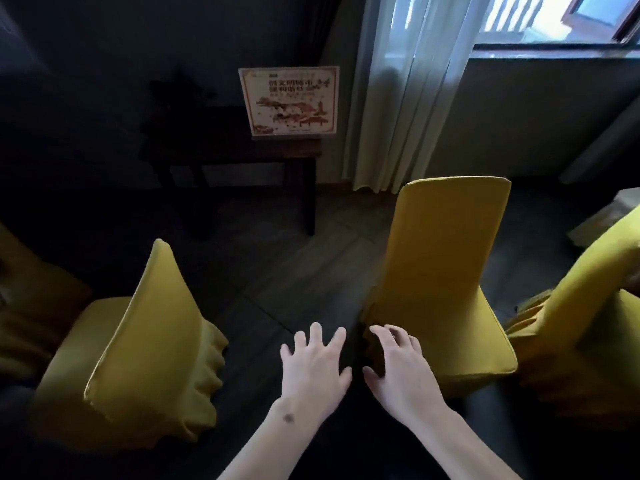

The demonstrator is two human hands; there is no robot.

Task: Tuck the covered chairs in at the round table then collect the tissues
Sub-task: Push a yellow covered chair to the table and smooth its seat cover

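Observation:
Three chairs in yellow covers stand on the dark floor. One covered chair [440, 268] is just right of centre, its back towards the window. My right hand [398, 365] hovers at the front left corner of its seat, fingers loosely bent, holding nothing. My left hand [313, 363] is spread open beside it over the floor. A second covered chair [145, 344] stands at the lower left, its back turned towards me. A third covered chair [588, 327] is cut off at the right edge. No round table or tissues are in sight.
A dark wooden side table [242, 157] stands against the far wall with a printed sign [289, 100] leaning on it. Sheer curtains [408, 91] hang by a window [554, 19] at the upper right. A pale object [602, 220] lies on the floor at the right.

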